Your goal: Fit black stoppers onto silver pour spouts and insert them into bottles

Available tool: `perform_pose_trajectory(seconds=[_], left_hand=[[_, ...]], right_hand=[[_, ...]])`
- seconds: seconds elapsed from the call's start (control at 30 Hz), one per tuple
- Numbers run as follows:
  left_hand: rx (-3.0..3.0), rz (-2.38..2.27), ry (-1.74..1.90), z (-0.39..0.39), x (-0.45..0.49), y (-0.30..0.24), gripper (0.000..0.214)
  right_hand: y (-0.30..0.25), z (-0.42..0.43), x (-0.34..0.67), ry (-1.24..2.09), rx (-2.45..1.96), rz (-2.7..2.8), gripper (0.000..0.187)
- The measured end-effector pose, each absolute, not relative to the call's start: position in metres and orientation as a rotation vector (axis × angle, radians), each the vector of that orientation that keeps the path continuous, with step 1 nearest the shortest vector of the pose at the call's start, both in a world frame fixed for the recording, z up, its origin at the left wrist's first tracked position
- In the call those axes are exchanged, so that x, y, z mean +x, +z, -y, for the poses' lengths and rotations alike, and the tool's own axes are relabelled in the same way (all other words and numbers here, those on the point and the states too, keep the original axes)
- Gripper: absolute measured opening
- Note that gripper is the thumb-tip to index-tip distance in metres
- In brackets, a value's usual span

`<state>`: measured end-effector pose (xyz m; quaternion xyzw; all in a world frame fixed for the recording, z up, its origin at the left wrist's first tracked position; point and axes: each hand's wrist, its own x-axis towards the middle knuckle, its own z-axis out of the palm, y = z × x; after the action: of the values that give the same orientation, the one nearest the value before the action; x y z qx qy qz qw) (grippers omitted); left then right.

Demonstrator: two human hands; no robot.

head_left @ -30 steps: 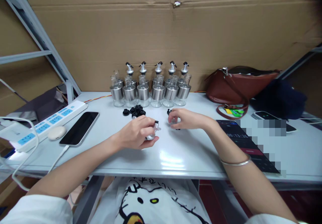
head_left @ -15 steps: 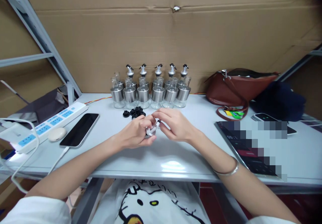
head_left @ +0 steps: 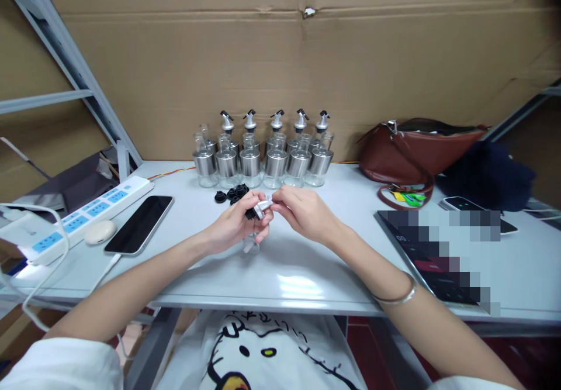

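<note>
Over the table's middle, my left hand [head_left: 230, 224] is closed around a silvery pour spout [head_left: 262, 208] with a black stopper at its base. The spout is tilted, its tip pointing right. My right hand [head_left: 307, 213] pinches that tip between thumb and fingers; whether a small cap is there I cannot tell. Below my left fingers a small clear piece [head_left: 250, 244] shows, too unclear to name. Just behind the left hand lies a pile of black stoppers [head_left: 237, 193]. Farther back stand glass bottles with steel bands [head_left: 276, 164], several of the rear ones carrying black-tipped spouts [head_left: 276, 121].
A white power strip [head_left: 94, 217], a round cream case [head_left: 100, 233] and a phone [head_left: 139, 225] with a cable lie left. On the right are a brown bag [head_left: 421, 153], a dark blue cloth item [head_left: 486, 173] and a partly blurred tablet [head_left: 412, 249]. Cardboard [head_left: 280, 68] stands behind.
My left hand has turned and opened out slightly, bringing the spout up so its black stopper shows on the left. My right fingers have shifted onto the spout's tip.
</note>
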<state>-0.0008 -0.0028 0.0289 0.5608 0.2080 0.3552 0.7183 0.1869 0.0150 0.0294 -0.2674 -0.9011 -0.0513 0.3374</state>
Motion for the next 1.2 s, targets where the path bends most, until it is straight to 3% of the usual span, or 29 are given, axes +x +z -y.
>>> perform_pose_trajectory(seconds=[0.27, 0.6, 0.87, 1.0, 1.2], left_hand=[[1.452, -0.495, 0.818, 0.001, -0.001, 0.024, 0.040], [2.013, -1.031, 1.100, 0.011, 0.001, 0.027, 0.017], [1.264, -0.846, 0.895, 0.000, -0.001, 0.030, 0.028], [1.149, -0.861, 1.021, -0.009, -0.006, 0.030, 0.026], [1.090, -0.836, 1.072, -0.010, -0.008, 0.030, 0.022]], right_hand=[[0.030, -0.011, 0.184, 0.495, -0.759, 2.228, 0.044], [0.026, -0.012, 0.179, 0.307, -0.836, 2.250, 0.048], [0.026, -0.017, 0.186, 0.216, -0.781, 2.137, 0.031], [0.030, -0.024, 0.194, 0.449, -0.756, 1.932, 0.015], [0.032, -0.031, 0.203, 0.737, -0.739, 1.724, 0.026]])
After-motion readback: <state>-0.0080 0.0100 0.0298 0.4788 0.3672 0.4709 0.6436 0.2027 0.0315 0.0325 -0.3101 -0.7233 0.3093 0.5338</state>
